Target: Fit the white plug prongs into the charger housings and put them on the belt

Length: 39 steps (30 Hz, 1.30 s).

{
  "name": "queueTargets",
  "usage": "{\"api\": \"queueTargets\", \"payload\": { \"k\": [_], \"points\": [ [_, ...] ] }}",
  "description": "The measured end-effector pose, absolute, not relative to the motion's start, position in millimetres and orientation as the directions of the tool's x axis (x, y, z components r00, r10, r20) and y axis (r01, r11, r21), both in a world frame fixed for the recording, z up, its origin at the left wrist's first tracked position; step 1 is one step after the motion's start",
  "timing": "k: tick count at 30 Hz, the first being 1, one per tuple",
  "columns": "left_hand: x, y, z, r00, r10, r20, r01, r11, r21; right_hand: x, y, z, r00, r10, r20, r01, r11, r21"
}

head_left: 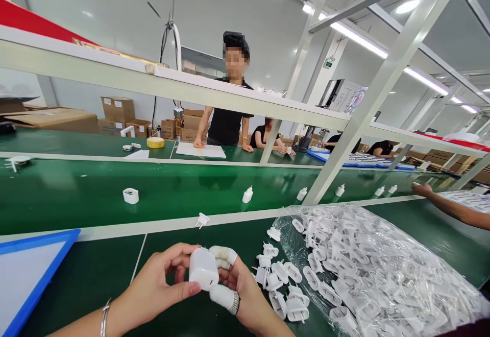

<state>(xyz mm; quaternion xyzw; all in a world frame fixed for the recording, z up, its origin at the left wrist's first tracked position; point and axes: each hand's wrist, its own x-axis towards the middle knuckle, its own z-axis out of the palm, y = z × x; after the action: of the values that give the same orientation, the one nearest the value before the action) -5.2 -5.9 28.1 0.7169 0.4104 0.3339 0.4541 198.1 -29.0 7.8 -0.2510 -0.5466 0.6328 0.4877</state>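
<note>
White charger housing (203,269): held low at centre above the green worktable (95,275), pinched between both hands.
Left hand (161,286): thumb and fingers closed on the housing's left side.
Right hand (245,296): closed on its right side, tips in white finger cots (224,254).
Loose plug parts (279,281): just right of the hands, spilling from a clear plastic bag (383,270).
Conveyor belt (76,199): beyond the worktable, carrying spaced white chargers (247,194).
Blue tray (38,265): far left.
Co-worker's hand (423,189): right, at the belt's edge.
</note>
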Motion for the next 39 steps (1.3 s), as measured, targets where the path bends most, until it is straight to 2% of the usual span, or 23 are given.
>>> {"api": "queueTargets", "payload": {
  "k": [3,6,11,15,17,19,20,22,27,32,36,39],
  "points": [
    [-6.3,-6.7,30.1,0.437,0.892,0.111,0.274,-0.250,0.929,196.3,-28.9,6.0,-0.399,0.893,0.210,-0.327,0.075,-0.942],
    [-5.4,-7.9,40.9,0.447,0.892,0.059,0.263,-0.195,0.945,197.3,-29.0,5.3,-0.394,0.878,0.270,-0.248,0.181,-0.952],
    [-3.3,-9.5,54.6,0.541,0.841,-0.029,0.154,-0.065,0.986,205.2,-30.5,7.6,-0.392,0.832,0.391,0.060,0.448,-0.892],
    [-9.8,13.0,47.0,0.540,0.841,-0.044,0.172,-0.059,0.983,215.8,-11.8,14.2,-0.513,0.798,0.317,0.248,0.491,-0.835],
    [-18.4,41.4,41.1,0.436,0.899,0.027,0.276,-0.162,0.948,217.0,11.3,17.8,-0.486,0.840,0.241,0.393,0.456,-0.798],
    [-28.5,78.5,35.3,0.270,0.953,0.139,0.486,-0.260,0.834,211.4,40.1,19.9,-0.401,0.907,0.130,0.609,0.369,-0.702],
    [-32.8,98.0,32.2,0.195,0.965,0.178,0.604,-0.261,0.753,205.7,54.4,19.9,-0.370,0.926,0.071,0.703,0.329,-0.630],
    [-37.4,133.4,25.1,0.105,0.973,0.205,0.693,-0.219,0.686,190.3,78.9,17.4,-0.361,0.932,0.046,0.752,0.320,-0.577],
    [-25.9,180.0,5.4,0.062,0.978,0.199,0.777,-0.172,0.606,159.2,105.5,3.7,-0.418,0.908,0.042,0.692,0.348,-0.633],
    [-29.9,193.7,4.1,0.106,0.973,0.204,0.839,-0.198,0.507,169.8,102.3,-1.7,-0.382,0.924,0.031,0.529,0.246,-0.812],
    [-61.9,199.4,14.0,0.086,0.981,0.172,0.883,-0.155,0.443,186.7,78.8,9.4,-0.377,0.926,0.012,0.265,0.120,-0.957],
    [-79.3,193.0,23.0,0.121,0.985,0.122,0.890,-0.162,0.427,196.6,48.8,23.0,-0.396,0.918,-0.039,-0.116,-0.092,-0.989]
  ]
}}
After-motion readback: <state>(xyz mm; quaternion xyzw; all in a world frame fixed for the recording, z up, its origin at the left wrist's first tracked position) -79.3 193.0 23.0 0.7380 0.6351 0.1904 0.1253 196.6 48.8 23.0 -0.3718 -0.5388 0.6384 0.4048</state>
